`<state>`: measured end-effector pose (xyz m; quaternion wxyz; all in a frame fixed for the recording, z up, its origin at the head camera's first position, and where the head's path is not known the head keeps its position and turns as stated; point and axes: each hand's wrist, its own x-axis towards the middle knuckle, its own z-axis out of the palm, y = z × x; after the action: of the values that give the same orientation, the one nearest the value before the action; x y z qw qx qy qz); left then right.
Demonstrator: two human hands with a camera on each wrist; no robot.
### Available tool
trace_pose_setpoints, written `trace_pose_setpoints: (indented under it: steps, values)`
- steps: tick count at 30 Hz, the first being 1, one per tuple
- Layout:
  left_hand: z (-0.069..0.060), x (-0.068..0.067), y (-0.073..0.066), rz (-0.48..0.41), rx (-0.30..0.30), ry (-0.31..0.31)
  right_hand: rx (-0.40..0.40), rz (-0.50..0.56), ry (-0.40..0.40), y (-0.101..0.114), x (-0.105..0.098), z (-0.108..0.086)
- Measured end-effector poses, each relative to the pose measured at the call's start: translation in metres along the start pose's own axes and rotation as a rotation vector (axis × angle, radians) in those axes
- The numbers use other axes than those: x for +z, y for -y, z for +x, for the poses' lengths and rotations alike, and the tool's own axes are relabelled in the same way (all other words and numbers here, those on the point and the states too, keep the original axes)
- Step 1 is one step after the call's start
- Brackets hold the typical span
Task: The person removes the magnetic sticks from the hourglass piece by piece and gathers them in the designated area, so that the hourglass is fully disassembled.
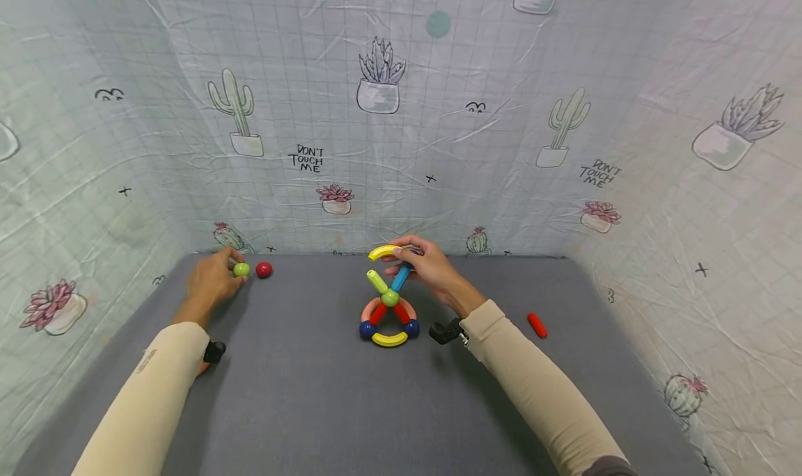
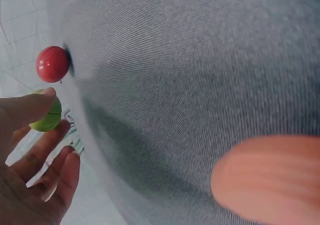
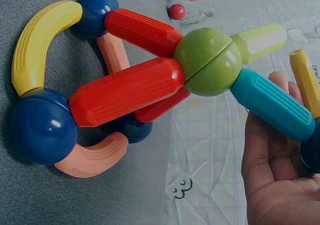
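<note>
My left hand (image 1: 209, 278) pinches a light green ball (image 2: 50, 116) between thumb and fingers at the back left. Close by sits a red ball (image 1: 264, 270). Mid-table stands a magnetic ball-and-stick structure: a ring of curved yellow (image 1: 390, 339) and pink rods with dark blue balls (image 3: 45, 126), and red rods (image 3: 127, 91) rising to a green ball (image 3: 207, 61). From that ball, a light green rod (image 3: 260, 42) and a turquoise rod (image 3: 272, 105) slant up. My right hand (image 1: 435, 271) grips the dark blue ball (image 3: 311, 150) at the turquoise rod's top, which also bears a curved yellow rod (image 1: 384, 252).
On the right of the grey table (image 1: 301, 406) lies a loose red rod (image 1: 537, 326). A pink curved piece (image 2: 270, 180) lies near my left wrist, partly hidden by it in the head view. A patterned cloth (image 1: 401, 156) rises behind the table and along its sides.
</note>
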<state>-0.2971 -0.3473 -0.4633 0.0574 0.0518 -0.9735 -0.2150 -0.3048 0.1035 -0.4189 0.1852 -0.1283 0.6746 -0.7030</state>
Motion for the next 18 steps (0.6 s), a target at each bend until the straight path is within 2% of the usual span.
trace_pose_setpoints:
  steps: [10,18]
  values:
    - [0.007,0.010,0.005,0.055,-0.023,0.027,-0.006,-0.002,-0.004,-0.001,0.001,0.000]
    - [0.007,0.016,0.008,0.054,-0.052,0.025,-0.012,-0.001,0.003,-0.001,0.001,0.001]
